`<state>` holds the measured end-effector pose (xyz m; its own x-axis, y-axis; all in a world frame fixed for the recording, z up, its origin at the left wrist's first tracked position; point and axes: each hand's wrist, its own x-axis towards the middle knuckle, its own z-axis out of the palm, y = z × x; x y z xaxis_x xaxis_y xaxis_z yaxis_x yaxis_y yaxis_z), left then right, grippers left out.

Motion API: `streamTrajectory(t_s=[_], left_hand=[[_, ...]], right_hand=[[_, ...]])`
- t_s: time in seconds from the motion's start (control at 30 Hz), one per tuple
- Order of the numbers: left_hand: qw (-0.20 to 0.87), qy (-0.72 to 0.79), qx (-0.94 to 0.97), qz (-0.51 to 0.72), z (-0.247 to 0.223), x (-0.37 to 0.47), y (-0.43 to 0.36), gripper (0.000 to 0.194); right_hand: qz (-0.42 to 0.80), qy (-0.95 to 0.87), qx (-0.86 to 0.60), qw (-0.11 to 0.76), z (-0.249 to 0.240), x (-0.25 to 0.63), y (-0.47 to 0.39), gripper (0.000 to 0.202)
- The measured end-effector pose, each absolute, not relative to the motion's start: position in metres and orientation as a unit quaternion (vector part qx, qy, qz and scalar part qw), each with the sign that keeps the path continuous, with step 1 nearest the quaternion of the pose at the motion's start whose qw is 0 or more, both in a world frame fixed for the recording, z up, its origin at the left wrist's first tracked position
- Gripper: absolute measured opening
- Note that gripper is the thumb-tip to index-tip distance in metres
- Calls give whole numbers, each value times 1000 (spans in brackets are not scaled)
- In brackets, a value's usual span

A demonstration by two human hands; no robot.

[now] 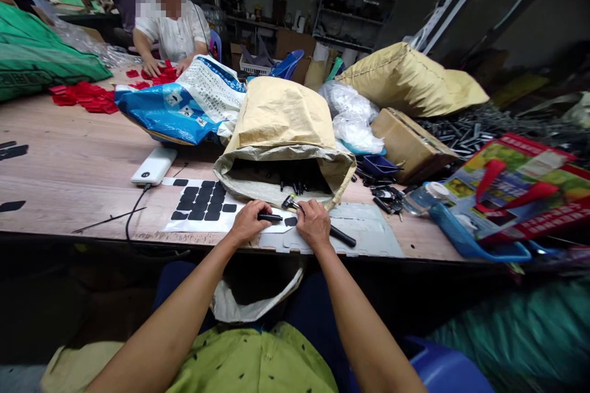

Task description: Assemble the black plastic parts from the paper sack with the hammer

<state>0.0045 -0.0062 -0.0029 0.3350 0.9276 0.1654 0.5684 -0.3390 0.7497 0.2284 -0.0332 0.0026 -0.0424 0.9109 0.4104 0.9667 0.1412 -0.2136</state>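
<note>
My left hand (250,221) is closed on a black cylindrical part (271,217) that points to the right. Close by on the right, my right hand (314,221) is closed round a small hammer; its metal head (288,201) shows at the fingertips and its black handle (342,236) sticks out below the palm. Between the hands lies a small black piece (290,221). Behind them a paper sack (283,113) lies with its mouth towards me and black parts inside. To the left, rows of black rounded pieces (201,201) sit on a white sheet (173,226).
A white power bank (154,166) with a cable lies left. A blue-white bag (184,104) and red pieces (92,97) are behind it. At right are a wooden box (412,141), a jar (426,196) and a blue tray (483,249). A person (173,31) sits across the table.
</note>
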Motion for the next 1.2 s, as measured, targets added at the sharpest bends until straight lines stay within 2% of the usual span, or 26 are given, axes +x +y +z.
streamTrajectory(t_s=[0.33, 0.47, 0.57, 0.73, 0.83, 0.93, 1.03, 1.2], left_hand=[[288, 463, 784, 296, 9, 5, -16, 17], [355, 408, 798, 266, 25, -2, -57, 26], [388, 382, 820, 176, 22, -11, -93, 23], [317, 471, 823, 0, -24, -18, -119, 14], [265, 547, 788, -98, -55, -20, -117, 18], [248, 565, 771, -156, -67, -22, -116, 25], [305, 512, 791, -139, -47, -20, -114, 23], [547, 362, 755, -2, 22, 10, -71, 32]], right_hand=[[-56, -715, -659, 225, 5, 228, -32, 18], [-56, -715, -661, 221, 4, 228, -32, 18], [-54, -714, -662, 220, 4, 228, -33, 19], [-56, -713, -663, 224, 3, 228, -33, 19], [-59, -713, -662, 224, 3, 228, -33, 18], [-62, -713, -662, 223, 3, 228, -34, 17], [-65, -712, -664, 218, 3, 228, -34, 15], [-67, -712, -665, 214, 3, 227, -34, 16]])
